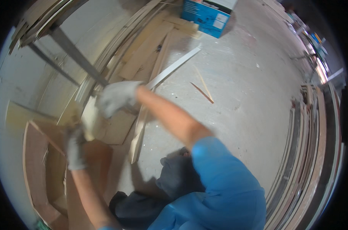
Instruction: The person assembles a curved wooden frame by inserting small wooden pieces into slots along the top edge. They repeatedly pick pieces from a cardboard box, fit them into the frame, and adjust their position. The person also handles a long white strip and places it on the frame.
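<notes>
- While both hands wear grey gloves and blur with motion, the left hand (75, 151) is at the upper edge of a wooden box (35, 161) in the lower left; its fingertips are too smeared to tell whether they grip that edge, something above it, or nothing.
- The right hand (118, 97) hangs up and to the right of the left one, bent down at the wrist; its fingers look partly curled, but I cannot tell whether they hold anything.
- Between the hands shows a pale yellowish piece (89, 115), upright or nearly so; its outline is soft, and whether either hand touches it is unclear.
- The box stands beside the person's left forearm, near the wall, with its opening in view and its sides joined around a hollow.
- As for progress, I judge the handling to be in mid-course: the box's sides stand together, both arms are reaching out, and the pale piece is not visibly settled anywhere. How much remains cannot be read from this view.
- Beyond the right hand, flat boards (147, 53) lie on the floor, with a white strip (176, 67) slanting out from them and a dark red sliver (202, 93) farther right.
- A blue carton (207, 18) stands at the top, and long wooden lengths (315, 130) are stacked along the right.
</notes>
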`<state>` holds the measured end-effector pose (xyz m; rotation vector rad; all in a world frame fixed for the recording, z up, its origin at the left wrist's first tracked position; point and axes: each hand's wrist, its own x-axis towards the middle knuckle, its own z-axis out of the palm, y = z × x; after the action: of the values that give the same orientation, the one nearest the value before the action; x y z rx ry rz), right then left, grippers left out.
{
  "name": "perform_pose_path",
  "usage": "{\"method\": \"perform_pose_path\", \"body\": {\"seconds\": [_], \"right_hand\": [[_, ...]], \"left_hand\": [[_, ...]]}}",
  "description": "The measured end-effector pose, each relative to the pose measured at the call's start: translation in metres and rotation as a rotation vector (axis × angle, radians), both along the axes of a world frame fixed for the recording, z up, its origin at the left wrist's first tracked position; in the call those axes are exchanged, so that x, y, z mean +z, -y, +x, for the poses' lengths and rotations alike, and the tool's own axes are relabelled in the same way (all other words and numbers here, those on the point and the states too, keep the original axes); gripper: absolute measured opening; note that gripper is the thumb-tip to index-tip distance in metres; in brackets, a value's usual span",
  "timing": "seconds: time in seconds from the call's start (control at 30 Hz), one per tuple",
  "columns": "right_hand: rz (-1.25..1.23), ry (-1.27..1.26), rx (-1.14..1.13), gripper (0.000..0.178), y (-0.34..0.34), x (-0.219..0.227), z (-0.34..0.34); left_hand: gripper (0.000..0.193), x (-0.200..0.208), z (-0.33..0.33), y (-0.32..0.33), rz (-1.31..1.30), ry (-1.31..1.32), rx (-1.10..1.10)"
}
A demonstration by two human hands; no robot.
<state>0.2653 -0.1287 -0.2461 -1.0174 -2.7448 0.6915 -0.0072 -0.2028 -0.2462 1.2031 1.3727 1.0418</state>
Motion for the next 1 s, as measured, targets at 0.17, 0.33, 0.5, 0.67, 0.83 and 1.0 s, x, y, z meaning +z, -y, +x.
{"method": "perform_pose_path", "body": {"seconds": [0.17,0.33,0.5,0.67,0.83,1.0], "right_hand": [[-0.070,0.174,-0.692,0.027,-0.006,-0.135,0.086],[0.270,0.291,-0.690,0.042,-0.009,-0.247,0.066],[0.168,0.456,-0.560,0.032,-0.045,-0.267,0.050],[0.464,0.187,-0.631,0.026,-0.026,-0.201,0.088],[0.712,-0.309,-0.648,0.035,0.032,-0.108,0.133],[0.829,-0.523,-0.734,0.040,0.094,-0.049,0.131]], "left_hand": [[0.042,-0.072,0.048,0.030,-0.211,-0.241,-0.429],[0.035,-0.125,0.044,0.042,-0.321,-0.545,-0.491],[0.043,-0.151,0.027,0.042,-0.311,-0.807,-0.420],[0.047,-0.155,0.025,0.045,-0.319,-0.886,-0.449],[0.057,-0.149,0.041,0.032,-0.092,-1.040,-0.545],[0.050,-0.104,0.088,0.016,0.042,-0.657,-0.436]]}}
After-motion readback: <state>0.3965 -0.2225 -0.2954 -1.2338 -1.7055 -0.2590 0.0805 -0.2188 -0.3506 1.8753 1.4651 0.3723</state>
